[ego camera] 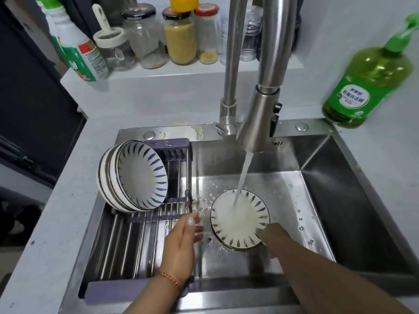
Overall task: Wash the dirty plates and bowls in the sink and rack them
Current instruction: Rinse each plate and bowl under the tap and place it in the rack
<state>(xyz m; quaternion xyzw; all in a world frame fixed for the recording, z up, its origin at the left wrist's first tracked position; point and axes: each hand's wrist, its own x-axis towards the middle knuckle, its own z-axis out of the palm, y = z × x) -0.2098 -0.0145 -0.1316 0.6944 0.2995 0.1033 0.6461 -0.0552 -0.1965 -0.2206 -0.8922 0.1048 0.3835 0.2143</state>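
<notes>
Left hand flat, fingers straight; right hand mostly hidden.

Bare forearms, no sleeves; thin red-orange braided cord on left wrist; pale glossy polish on thumbnail.

Reference point: the fingers of the left hand.

1. Left of the fingers I see a pale grey-white countertop with small dark specks. Its far edge meets a dark furniture panel.
2. Beyond the fingers, a raised white ledge carries a row of glass jars and a green-and-white bottle.
3. Beyond and right of the fingers, I see a plain white wall. A green dish-soap bottle stands at the counter corner below it.
4. Lighting is even and diffuse, with soft shadows.
</notes>
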